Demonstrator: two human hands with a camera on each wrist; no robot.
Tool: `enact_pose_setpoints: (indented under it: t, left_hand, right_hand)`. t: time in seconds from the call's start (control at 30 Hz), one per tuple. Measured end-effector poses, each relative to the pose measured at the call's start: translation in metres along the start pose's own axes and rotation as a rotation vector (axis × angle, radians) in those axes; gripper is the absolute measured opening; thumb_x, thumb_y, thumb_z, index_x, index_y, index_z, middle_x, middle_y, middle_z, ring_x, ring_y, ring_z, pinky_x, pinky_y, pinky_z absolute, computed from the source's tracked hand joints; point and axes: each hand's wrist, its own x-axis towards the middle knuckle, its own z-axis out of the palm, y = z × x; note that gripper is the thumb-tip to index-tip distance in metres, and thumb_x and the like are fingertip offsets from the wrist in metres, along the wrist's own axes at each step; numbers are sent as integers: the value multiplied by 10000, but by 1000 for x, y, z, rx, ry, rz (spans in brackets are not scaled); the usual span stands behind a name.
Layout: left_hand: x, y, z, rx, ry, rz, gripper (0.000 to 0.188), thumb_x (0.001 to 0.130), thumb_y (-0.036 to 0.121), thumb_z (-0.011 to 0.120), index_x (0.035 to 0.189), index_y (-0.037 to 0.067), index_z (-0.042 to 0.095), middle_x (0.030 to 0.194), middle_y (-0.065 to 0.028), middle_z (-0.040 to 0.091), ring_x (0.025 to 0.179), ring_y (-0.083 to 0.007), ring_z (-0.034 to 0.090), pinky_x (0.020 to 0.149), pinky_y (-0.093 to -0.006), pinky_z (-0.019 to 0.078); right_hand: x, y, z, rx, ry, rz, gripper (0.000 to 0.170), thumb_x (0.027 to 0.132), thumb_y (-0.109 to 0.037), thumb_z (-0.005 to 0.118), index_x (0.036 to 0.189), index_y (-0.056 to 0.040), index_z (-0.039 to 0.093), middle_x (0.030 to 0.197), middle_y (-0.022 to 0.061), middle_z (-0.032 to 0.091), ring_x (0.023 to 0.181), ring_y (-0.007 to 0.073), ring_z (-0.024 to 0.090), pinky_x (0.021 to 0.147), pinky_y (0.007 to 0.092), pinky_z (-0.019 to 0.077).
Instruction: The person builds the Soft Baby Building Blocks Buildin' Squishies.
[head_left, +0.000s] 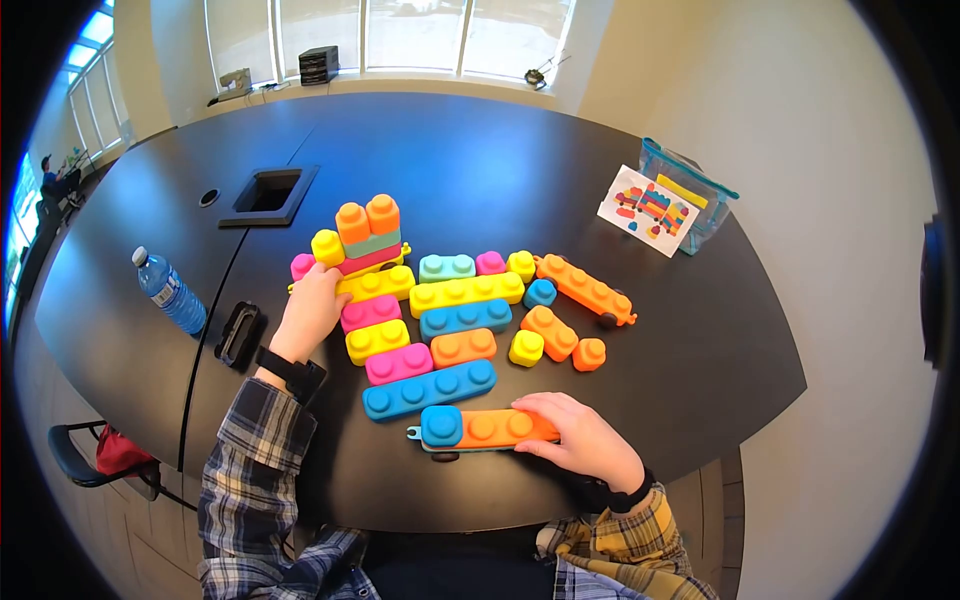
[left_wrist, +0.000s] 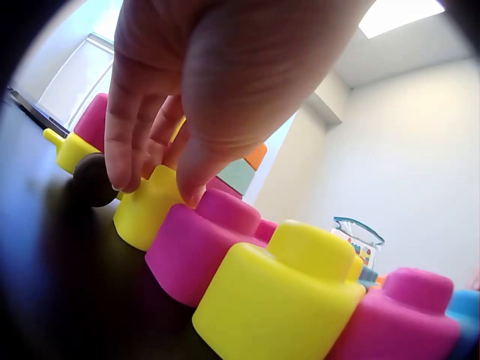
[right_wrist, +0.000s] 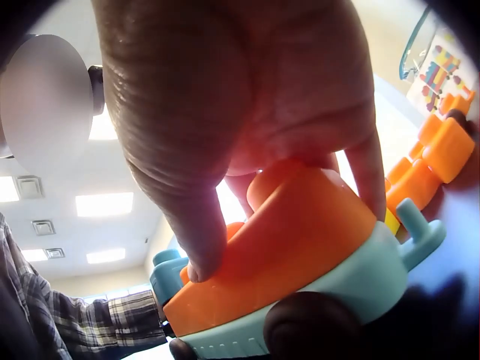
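Observation:
At the left of the block rows, my left hand (head_left: 308, 312) reaches over the end of a long yellow block (head_left: 385, 285). In the left wrist view, the thumb and fingers straddle that yellow block (left_wrist: 146, 211) and pinch it. Near the table's front edge, my right hand (head_left: 583, 437) grips the right end of a long orange block (head_left: 482, 428). The orange block (right_wrist: 292, 240) sits on a teal wheeled base (right_wrist: 367, 274), with thumb and fingers on opposite sides. A blue block (head_left: 441, 426) is at the left end of this car.
Behind the left hand stands a yellow wheeled car (head_left: 378, 264) stacked with blocks. Several loose blocks, including a long blue one (head_left: 430, 390), lie mid-table. An orange wheeled base (head_left: 585, 288), picture card (head_left: 648, 212), clear pouch (head_left: 712, 215), water bottle (head_left: 170, 292) and black case (head_left: 238, 335) surround them.

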Motion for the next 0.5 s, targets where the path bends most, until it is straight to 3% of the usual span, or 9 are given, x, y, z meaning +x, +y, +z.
enact_pose_setpoints:
  t: [0.13,0.3,0.33,0.37,0.47,0.5]
  left_hand:
    - [-1,5,-2,23,-12,-7,277,885,103,764,1103,-27,652,1141,-220,645,1050,-426,669,882,-490,572]
    - [-6,21,-34,-73,167,23,258,928,114,730,1111,-30,621,1114,-209,616,987,-456,668,829,-508,567]
    - [-6,21,-40,-82,227,67,238,930,104,733,1093,-28,621,1066,-185,610,883,-408,684,763,-470,568]
    - [-8,23,-47,-84,225,67,238,930,104,733,1093,-28,621,1066,-185,610,883,-408,684,763,-470,568]
    - [-14,37,-65,-206,265,72,226,917,87,756,1066,-29,633,949,-138,577,722,-264,644,679,-365,540]
    - [-17,42,-69,-207,265,73,226,917,87,756,1066,-29,633,949,-138,577,722,-264,644,679,-365,540]
  right_hand:
    - [6,-2,4,-15,-15,-8,465,924,-279,799,1302,-51,652,1210,156,704,1133,351,665,965,423,551]
    - [10,0,7,-30,7,-38,441,929,-278,795,1285,-55,659,1177,145,708,1106,344,673,932,425,556]
    - [11,1,8,-30,7,-35,441,929,-278,795,1285,-55,659,1177,145,708,1106,344,673,932,425,556]
    - [12,1,11,-31,23,-45,457,916,-272,808,1292,-57,662,1173,142,706,1095,342,674,933,421,555]
    - [18,-1,17,-31,44,-62,473,905,-265,820,1299,-57,664,1164,140,705,1082,342,674,929,420,554]
    - [20,-2,18,-31,48,-71,471,906,-263,819,1299,-56,664,1159,140,705,1079,343,673,924,422,554]
